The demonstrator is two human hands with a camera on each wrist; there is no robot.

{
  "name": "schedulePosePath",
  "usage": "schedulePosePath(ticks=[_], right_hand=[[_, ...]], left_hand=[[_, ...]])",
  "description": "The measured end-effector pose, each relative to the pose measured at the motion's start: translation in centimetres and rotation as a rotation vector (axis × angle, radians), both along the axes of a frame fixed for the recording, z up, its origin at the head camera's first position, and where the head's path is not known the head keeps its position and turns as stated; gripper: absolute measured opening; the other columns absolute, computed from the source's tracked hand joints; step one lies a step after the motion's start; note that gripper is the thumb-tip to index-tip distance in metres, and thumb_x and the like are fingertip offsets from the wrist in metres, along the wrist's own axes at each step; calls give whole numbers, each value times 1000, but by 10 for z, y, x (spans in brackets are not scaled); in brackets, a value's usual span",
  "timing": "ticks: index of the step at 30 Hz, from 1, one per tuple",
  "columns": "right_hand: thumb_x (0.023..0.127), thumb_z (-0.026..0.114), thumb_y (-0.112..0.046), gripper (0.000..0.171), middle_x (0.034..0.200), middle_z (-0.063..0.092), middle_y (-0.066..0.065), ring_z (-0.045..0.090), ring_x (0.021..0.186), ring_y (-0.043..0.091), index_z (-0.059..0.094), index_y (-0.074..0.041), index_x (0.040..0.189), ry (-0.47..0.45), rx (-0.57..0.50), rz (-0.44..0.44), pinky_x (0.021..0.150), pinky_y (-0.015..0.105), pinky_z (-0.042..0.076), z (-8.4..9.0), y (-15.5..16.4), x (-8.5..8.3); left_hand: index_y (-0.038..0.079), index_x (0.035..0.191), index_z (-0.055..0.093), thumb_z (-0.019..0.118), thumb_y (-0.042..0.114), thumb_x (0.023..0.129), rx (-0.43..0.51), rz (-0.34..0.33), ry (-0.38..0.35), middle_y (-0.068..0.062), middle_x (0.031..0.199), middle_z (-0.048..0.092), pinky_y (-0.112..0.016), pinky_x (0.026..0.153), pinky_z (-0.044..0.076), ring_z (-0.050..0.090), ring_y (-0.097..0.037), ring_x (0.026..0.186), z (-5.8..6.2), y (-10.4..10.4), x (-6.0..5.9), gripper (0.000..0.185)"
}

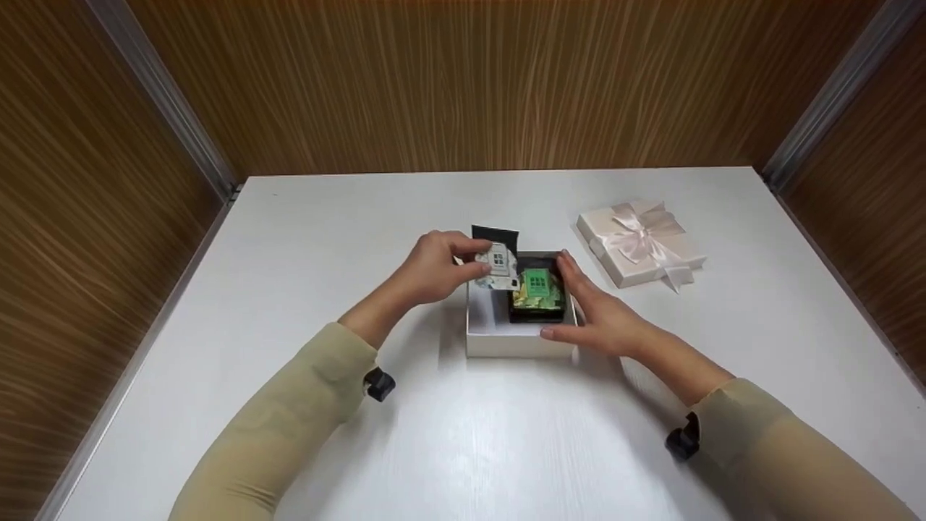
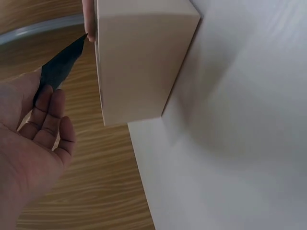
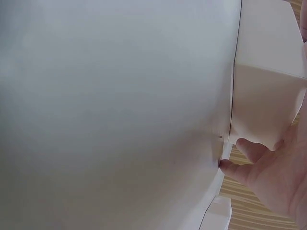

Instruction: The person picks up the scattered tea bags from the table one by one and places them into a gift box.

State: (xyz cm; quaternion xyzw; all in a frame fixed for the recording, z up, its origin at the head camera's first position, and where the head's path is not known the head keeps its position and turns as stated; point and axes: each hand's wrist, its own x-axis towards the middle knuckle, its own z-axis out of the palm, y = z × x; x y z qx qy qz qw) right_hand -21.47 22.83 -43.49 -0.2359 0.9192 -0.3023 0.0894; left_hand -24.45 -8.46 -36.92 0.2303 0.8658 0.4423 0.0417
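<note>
My left hand pinches a white patterned tea sachet between thumb and fingers, over the left part of an open white gift box. A dark flat piece shows just above and behind the sachet. Seen from the left wrist, the held packet's dark side faces the camera. Inside the box, toward its right, lies a green and yellow sachet in a black holder. My right hand rests against the box, long fingers extended along the right wall and thumb at the front rim.
A pale pink box lid with a satin bow lies behind and to the right of the box. The white table is bordered by wood-grain panels at the back and sides.
</note>
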Motion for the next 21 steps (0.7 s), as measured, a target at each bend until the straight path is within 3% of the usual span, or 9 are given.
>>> schedulePosePath(ticks=[15,21], right_hand=[[94,73,-61,118,178,-7,5,17,159,40,-5,-18,172,13,11,7,124,60,26,1,1,1],[94,74,-59,117,178,-7,4,18,159,38,-4,-18,172,9,-16,14,124,59,27,0,1,2]], left_hand=[[6,140,70,75,16,101,-7,-63,-72,-9,125,74,-27,89,55,67,-14,104,-16,38,-6,41],[5,143,67,74,16,101,-62,-64,-76,-11,129,71,-26,93,55,67,-15,109,-20,50,-7,44]])
